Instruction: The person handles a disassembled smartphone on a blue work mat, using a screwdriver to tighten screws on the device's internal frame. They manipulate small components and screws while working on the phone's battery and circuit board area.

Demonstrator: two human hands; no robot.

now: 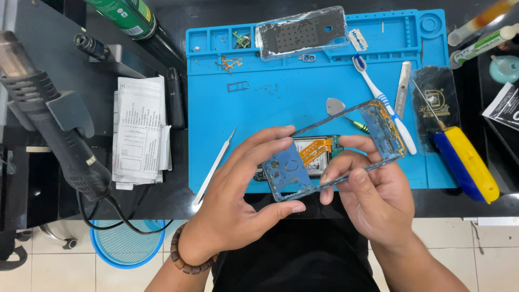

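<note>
Both hands hold a translucent blue phone frame (335, 146) above the near edge of a blue mat (319, 70). The left hand (251, 189) grips the frame's near end, thumb under its lower corner and fingers curled over the top edge. The right hand (373, 189) is closed on the frame from 4 o'clock, thumb pressed along the long lower rail, fingers behind the far part. The frame tilts, its far end rising toward 2 o'clock.

Under the frame, on the mat, lies an opened phone (319, 151) with orange flex cables showing, partly hidden by the fingers.

At 12 o'clock on the mat rests a clear back cover (301, 33), with a razor blade (357, 39) just beside it at its 3 o'clock. A toothbrush (384, 103) lies diagonally at 2 o'clock of the frame, its handle end close to the frame's far corner. A grey pick (335, 105) sits just above the frame. Small screws (268, 88) and a tray (238, 86) lie at 11 o'clock. Tweezers (214, 166) lie across the mat's left edge at 9 o'clock of the left hand.

Off the mat at 3 o'clock is a yellow-and-blue screwdriver (466, 162). On the dark tabletop (48, 27) at 9 o'clock sit papers (139, 132) and a heat gun (51, 119).
</note>
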